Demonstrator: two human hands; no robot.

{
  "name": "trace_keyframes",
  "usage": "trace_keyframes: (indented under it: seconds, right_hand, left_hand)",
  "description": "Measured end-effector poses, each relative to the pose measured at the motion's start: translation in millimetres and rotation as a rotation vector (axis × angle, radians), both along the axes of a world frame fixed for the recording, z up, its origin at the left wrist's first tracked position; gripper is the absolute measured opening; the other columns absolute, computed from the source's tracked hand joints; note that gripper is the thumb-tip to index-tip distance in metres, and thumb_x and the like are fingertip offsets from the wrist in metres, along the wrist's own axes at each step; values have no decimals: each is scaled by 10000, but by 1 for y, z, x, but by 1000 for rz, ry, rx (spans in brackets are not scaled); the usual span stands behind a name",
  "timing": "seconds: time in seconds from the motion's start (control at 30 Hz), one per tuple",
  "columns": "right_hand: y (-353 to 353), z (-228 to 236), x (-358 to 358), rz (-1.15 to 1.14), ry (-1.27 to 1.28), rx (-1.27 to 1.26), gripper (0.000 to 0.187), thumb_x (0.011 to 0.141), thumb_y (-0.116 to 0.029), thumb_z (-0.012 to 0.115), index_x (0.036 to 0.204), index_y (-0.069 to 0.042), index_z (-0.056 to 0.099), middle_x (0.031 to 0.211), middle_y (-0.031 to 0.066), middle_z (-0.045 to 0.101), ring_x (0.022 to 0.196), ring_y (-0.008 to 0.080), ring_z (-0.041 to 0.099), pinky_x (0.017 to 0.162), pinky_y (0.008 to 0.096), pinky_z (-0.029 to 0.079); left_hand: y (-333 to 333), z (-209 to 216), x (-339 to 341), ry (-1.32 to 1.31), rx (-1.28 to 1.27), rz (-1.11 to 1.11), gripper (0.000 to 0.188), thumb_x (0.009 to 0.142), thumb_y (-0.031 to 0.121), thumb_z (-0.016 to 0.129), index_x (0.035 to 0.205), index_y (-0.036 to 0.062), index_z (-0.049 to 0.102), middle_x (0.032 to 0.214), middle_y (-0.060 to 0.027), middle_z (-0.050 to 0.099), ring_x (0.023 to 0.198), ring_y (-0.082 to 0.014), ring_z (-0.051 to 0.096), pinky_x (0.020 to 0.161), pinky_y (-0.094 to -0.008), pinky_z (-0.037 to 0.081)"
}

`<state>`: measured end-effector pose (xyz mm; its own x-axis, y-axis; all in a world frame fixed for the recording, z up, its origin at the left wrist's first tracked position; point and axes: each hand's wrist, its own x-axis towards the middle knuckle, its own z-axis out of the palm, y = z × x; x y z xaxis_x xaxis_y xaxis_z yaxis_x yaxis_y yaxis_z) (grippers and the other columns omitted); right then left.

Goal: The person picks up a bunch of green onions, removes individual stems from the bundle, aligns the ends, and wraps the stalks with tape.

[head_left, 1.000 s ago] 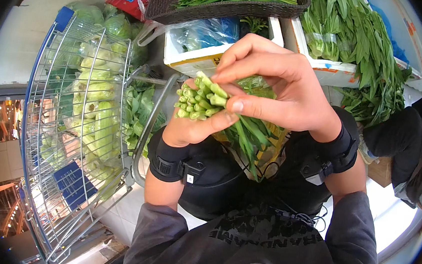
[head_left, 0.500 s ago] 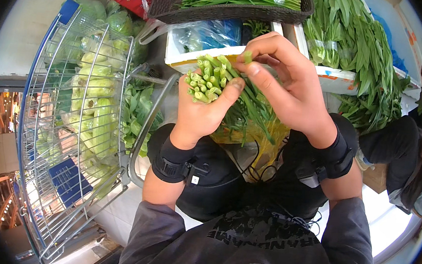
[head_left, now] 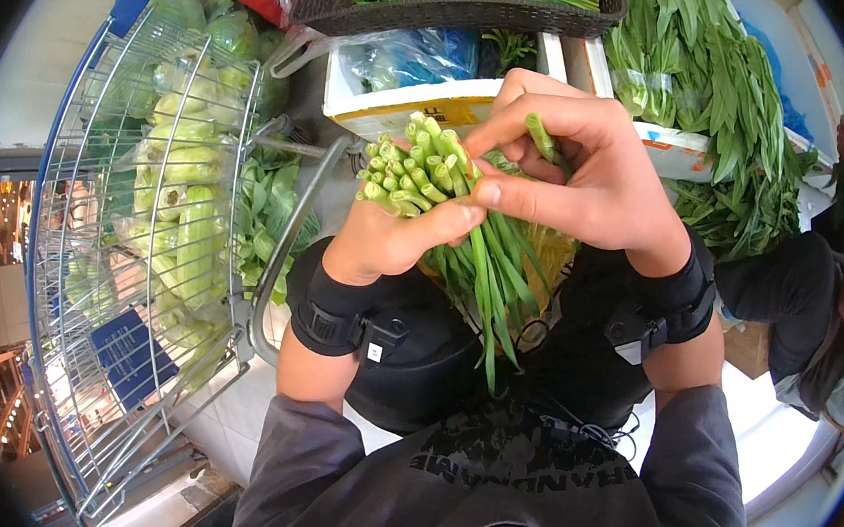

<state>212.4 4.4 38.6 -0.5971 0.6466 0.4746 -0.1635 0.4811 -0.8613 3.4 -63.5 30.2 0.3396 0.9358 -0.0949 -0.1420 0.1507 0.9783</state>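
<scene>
My left hand (head_left: 389,241) is wrapped round a bunch of leafy green stalks (head_left: 413,174), its thumb across the front. The pale cut ends point up and away from me. Long narrow leaves (head_left: 497,270) hang from the bunch toward my lap. Close beside it, on the right, my right hand (head_left: 605,174) is closed, with thumb and forefinger pinching at the edge of the cut ends. A single green stalk (head_left: 542,135) sticks up between its curled fingers. What the fingertips pinch is partly hidden.
On the left stands a wire shopping cart (head_left: 150,270) of bagged green vegetables. Ahead are a dark woven basket (head_left: 444,14) of thin greens, a white foam box (head_left: 346,96) and another foam box (head_left: 686,166) heaped with leafy bunches. Another person's knee (head_left: 791,286) is at the right.
The right hand has moved down against the bunch, and a stalk now stands between its fingers. More long leaves hang out below the bunch, nearer my lap.
</scene>
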Motion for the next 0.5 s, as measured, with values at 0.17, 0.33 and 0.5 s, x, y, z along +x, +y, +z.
trace_keyframes:
  seconds: [0.17,0.33,0.5]
  right_hand:
    - [-1,-5,-2,-93,14,-33,157,818,-93,805,937,-13,742,719,-1,512,709,105,494,612,271,403]
    - [-3,-8,-6,-132,72,-66,118,820,-73,799,905,-6,752,679,-1,472,665,104,447,574,284,352]
    - [-3,-8,-7,-134,128,-76,83,831,-58,786,876,5,757,661,4,466,649,112,427,570,296,326]
  left_hand:
    - [3,-3,7,58,54,87,190,880,98,727,1032,8,656,803,-13,653,663,-79,588,578,-241,467]
    - [4,-2,5,112,50,106,196,858,90,751,1014,13,661,807,0,659,662,-66,589,577,-232,469]
    - [5,0,7,99,83,88,226,855,106,761,1041,18,667,830,6,663,668,-65,587,579,-232,467]
